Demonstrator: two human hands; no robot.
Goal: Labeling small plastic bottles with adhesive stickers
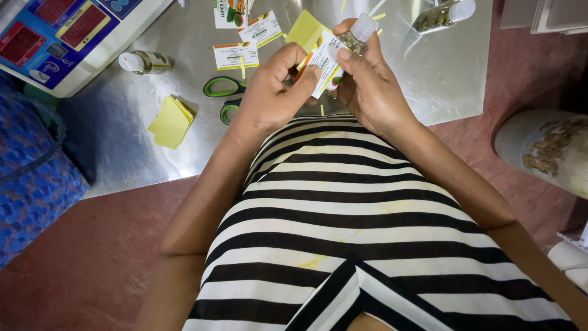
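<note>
Head view: the right hand (373,86) pinches a small bottle (355,38) with a white cap, fingers (361,58) wrapped round it. The left hand (269,92) pinches a paper label (323,64) by its edge and holds it against the bottle. Both are up in the air, just above the shiny bench (441,67). The label looks like it is going on now. Next it needs to sit straight and be pressed flat all round. Below the hands lie green scissors (225,92), more labels (236,55) and yellow papers (170,122). Another bottle (146,61) lies near a scale (67,37). The bench edge is close to the body, with bare room to the right.
</note>
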